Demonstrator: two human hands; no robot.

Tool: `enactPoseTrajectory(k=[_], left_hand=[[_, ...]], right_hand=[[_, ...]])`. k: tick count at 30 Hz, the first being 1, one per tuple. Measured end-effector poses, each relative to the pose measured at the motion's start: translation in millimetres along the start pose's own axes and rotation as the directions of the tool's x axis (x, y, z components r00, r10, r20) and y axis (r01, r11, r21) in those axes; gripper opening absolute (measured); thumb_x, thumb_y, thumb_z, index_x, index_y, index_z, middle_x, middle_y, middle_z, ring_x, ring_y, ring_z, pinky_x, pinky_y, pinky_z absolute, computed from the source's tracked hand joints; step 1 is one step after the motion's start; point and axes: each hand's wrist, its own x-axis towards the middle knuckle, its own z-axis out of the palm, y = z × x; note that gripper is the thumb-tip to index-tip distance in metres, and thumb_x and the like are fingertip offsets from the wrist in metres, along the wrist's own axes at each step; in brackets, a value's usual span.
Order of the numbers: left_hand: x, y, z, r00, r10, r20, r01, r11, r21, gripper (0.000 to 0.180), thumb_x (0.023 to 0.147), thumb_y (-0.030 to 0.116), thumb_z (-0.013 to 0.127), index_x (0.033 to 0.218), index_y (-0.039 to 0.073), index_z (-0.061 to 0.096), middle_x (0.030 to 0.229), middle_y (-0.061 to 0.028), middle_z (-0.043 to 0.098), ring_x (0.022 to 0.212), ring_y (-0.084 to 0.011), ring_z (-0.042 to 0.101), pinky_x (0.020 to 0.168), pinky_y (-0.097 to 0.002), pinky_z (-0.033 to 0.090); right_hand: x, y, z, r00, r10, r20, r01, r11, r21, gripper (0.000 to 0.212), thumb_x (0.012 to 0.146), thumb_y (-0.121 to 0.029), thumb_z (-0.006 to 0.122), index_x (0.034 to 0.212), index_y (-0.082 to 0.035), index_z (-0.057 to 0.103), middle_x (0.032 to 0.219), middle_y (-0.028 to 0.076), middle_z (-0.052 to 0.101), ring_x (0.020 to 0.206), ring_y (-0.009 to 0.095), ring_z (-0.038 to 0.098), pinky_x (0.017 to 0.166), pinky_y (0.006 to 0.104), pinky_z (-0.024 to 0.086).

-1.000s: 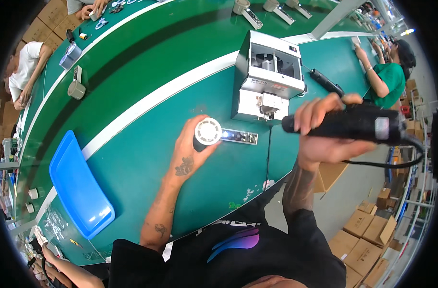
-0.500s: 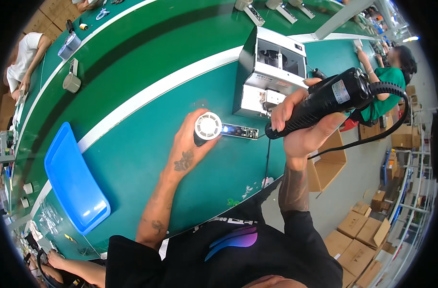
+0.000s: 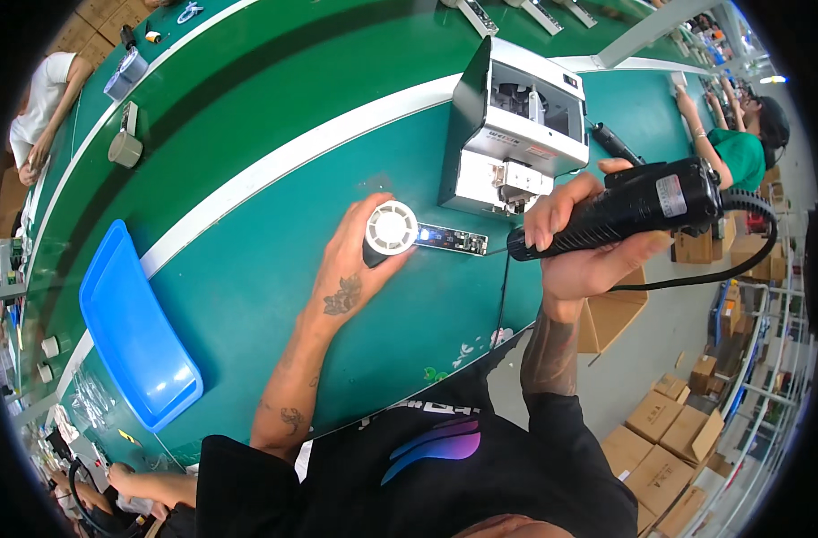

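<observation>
My left hand (image 3: 346,260) is wrapped round a small device with a white, round vented end (image 3: 392,231). From its side a narrow strip with an exposed circuit board (image 3: 454,239) points right, with a bluish-white light glowing on it. In my right hand (image 3: 575,269) is a black electric screwdriver (image 3: 619,215), held nearly level, its bit toward the strip's outer end. Whether the bit touches the strip is too small to tell. A thick cord curves down from the screwdriver's back end.
A white-and-black screw feeder machine (image 3: 516,117) stands beyond my hands, a second black tool (image 3: 617,143) beside it. To the left lies a blue tray (image 3: 95,296). Similar devices sit on the green conveyor belt (image 3: 274,81). Cardboard boxes (image 3: 651,421) fill the right; co-workers sit around.
My right hand and the screwdriver have shifted slightly right, and the screwdriver's back end has dropped to a more level angle. The left hand's grip stays the same. The whole view has shifted a little.
</observation>
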Motion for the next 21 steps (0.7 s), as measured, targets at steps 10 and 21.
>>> enactPoseTrajectory(k=[10, 21], left_hand=[[0, -1, -1, 1.000, 0.004, -0.003, -0.004, 1.000, 0.016, 0.066, 0.076, 0.008, 0.082, 0.134, 0.004, 0.051, 0.126, -0.0150, 0.060, 0.115, -0.0302, 0.061, 0.097, -0.0379, 0.050], [0, 0, -2, 1.000, -0.017, 0.015, 0.017, 1.000, 0.001, 0.070, 0.076, 0.007, 0.083, 0.138, 0.004, 0.050, 0.127, -0.0137, 0.061, 0.117, -0.0277, 0.061, 0.099, -0.0371, 0.049]], right_hand=[[-4, 10, -9, 0.997, 0.019, 0.075, -0.027, 0.994, 0.105, 0.093, 0.083, -0.088, 0.030, 0.134, -0.010, 0.036, 0.067, 0.006, 0.045, 0.046, 0.015, 0.045, 0.043, 0.0298, 0.041], [-11, 21, -19, 0.989, -0.069, 0.128, 0.043, 0.980, 0.193, 0.090, 0.080, -0.088, 0.042, 0.129, -0.012, 0.039, 0.069, 0.006, 0.048, 0.048, 0.015, 0.047, 0.041, 0.0289, 0.041]])
